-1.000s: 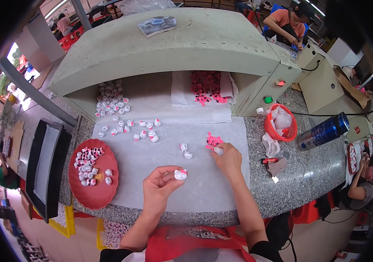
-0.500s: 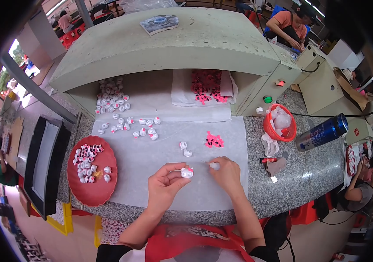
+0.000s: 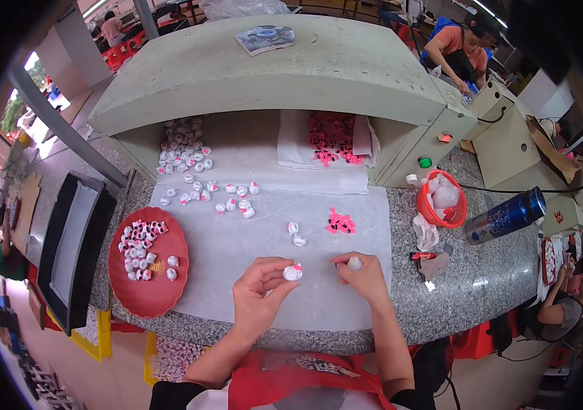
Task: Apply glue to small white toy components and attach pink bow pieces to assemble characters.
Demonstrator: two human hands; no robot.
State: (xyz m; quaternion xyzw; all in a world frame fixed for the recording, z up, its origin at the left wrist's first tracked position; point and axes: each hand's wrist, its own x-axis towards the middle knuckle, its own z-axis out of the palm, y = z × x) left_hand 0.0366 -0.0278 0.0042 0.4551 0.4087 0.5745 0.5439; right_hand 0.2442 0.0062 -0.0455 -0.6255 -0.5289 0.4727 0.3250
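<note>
Between the thumb and fingers of my left hand [image 3: 258,294] is a small white toy head [image 3: 293,272] with a pink bow, held above the white paper sheet [image 3: 237,236]. My right hand [image 3: 368,279] is to its right, closed round a small whitish, translucent bottle-like piece [image 3: 354,263] that mostly hides in the fingers. Just beyond the hands lie two white toy heads [image 3: 296,235]. A loose cluster of tiny pink and black pieces [image 3: 340,221] lies on the sheet, farther off and to the right. More white heads with pink bits [image 3: 233,198] are scattered at the far left.
A red scalloped plate [image 3: 148,301] with white pieces stands left, beside a black tray [image 3: 56,273]. A pale green metal housing [image 3: 271,75] arches over the back. At right are a red basket [image 3: 460,212], a blue bottle [image 3: 510,215] and crumpled cloths [image 3: 431,263].
My right hand has drawn slightly to the right, away from the toy head. My left hand still holds the head in about the same pose. The whole view has shifted a little.
</note>
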